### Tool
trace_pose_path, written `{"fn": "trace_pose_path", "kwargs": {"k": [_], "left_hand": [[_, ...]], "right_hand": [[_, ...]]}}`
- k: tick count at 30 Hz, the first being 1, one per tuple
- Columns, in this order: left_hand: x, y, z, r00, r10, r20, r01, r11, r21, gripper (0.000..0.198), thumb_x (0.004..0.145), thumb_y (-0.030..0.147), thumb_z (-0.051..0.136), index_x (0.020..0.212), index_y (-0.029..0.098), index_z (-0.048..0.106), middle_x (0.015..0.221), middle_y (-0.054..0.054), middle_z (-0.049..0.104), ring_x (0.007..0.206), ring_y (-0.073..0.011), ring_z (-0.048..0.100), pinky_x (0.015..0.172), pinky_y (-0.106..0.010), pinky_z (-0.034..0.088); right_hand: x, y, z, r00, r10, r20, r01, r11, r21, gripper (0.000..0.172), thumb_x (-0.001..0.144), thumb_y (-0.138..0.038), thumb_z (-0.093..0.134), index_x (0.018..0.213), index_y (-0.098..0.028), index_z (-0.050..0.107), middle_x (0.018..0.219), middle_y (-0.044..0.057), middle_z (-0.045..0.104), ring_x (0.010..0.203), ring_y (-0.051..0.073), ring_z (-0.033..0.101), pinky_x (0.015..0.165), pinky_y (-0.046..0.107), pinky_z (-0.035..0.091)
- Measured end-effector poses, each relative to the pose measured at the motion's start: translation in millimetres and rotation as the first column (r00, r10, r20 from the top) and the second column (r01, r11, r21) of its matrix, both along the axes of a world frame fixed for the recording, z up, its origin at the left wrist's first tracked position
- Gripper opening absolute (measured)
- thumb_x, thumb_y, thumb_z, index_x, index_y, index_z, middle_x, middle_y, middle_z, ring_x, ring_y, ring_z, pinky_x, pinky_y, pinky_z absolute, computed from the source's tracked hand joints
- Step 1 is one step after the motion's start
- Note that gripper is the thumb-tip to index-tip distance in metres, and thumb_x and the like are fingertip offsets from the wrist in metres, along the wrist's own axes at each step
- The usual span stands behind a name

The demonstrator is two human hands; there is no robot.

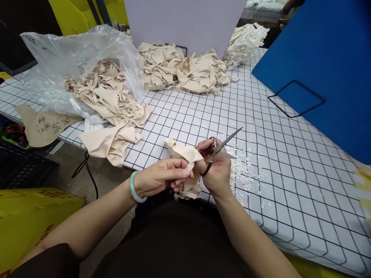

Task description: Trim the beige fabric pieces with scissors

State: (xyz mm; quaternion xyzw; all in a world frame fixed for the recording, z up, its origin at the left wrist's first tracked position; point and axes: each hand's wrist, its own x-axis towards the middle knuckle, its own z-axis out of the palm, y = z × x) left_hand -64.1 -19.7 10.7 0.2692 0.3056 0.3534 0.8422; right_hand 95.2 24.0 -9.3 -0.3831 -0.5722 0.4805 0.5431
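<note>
My left hand (165, 175), with a pale green bangle (133, 187) on its wrist, pinches the edge of a beige fabric piece (185, 152). My right hand (217, 170) holds a pair of scissors (222, 148), its blades parted and pointing up and to the right, away from the cloth. The fingers of that hand also touch the fabric's right side. Part of the cloth hangs below my hands at the table's front edge. Small white clippings (242, 170) lie scattered on the table just right of my right hand.
On the grid-patterned table (290, 162), a clear plastic bag (49, 65) spills beige fabric pieces (107, 96). More beige piles (199, 73) lie at the back, beside white bundles (246, 42). A brown paper pattern (48, 125) overhangs the left edge. A blue panel (324, 65) stands right.
</note>
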Motion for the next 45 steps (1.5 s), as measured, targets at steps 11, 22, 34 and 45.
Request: {"fn": "trace_pose_path", "kwargs": {"k": [11, 22, 34, 45], "left_hand": [[-1.0, 5.7, -3.0, 0.923, -0.273, 0.271, 0.267, 0.962, 0.06, 0.044, 0.09, 0.044, 0.051, 0.087, 0.006, 0.073, 0.05, -0.004, 0.061, 0.066, -0.025, 0.07, 0.098, -0.045, 0.044], [2.6, 1.4, 13.8, 0.981, 0.013, 0.192, -0.025, 0.998, 0.057, 0.012, 0.081, 0.022, 0.071, 0.08, 0.013, 0.063, 0.074, -0.005, 0.068, 0.07, -0.0162, 0.065, 0.079, -0.034, 0.054], [12.5, -3.8, 18.6, 0.966, 0.155, -0.207, -0.095, 0.958, 0.271, 0.028, 0.095, 0.039, 0.057, 0.09, 0.013, 0.068, 0.053, 0.005, 0.04, 0.051, -0.008, 0.031, 0.054, -0.022, 0.03], [15.3, -1.5, 19.4, 0.927, 0.224, -0.3, -0.099, 0.92, 0.38, 0.031, 0.095, 0.041, 0.058, 0.089, 0.013, 0.07, 0.06, 0.002, 0.047, 0.055, -0.0094, 0.04, 0.053, -0.022, 0.036]], "right_hand": [[-7.6, -0.1, 20.8, 0.96, 0.215, -0.179, -0.215, 0.976, 0.025, 0.021, 0.079, -0.012, 0.069, 0.087, -0.024, 0.053, 0.09, -0.001, 0.06, 0.101, 0.021, 0.069, 0.095, 0.042, 0.057], [-4.6, 11.8, 27.5, 0.996, 0.09, -0.027, -0.086, 0.987, 0.133, 0.02, 0.08, -0.017, 0.068, 0.089, -0.025, 0.053, 0.088, -0.001, 0.06, 0.094, 0.019, 0.067, 0.088, 0.039, 0.057], [18.8, 3.7, 10.0, 0.984, 0.002, 0.179, -0.003, 1.0, 0.008, 0.019, 0.07, -0.015, 0.066, 0.085, -0.023, 0.058, 0.083, -0.002, 0.06, 0.077, 0.015, 0.057, 0.073, 0.03, 0.05], [31.4, -12.2, 4.2, 0.968, 0.134, 0.212, -0.124, 0.99, -0.061, 0.015, 0.08, -0.029, 0.072, 0.09, -0.023, 0.062, 0.091, 0.002, 0.066, 0.087, 0.019, 0.062, 0.081, 0.033, 0.052]]}}
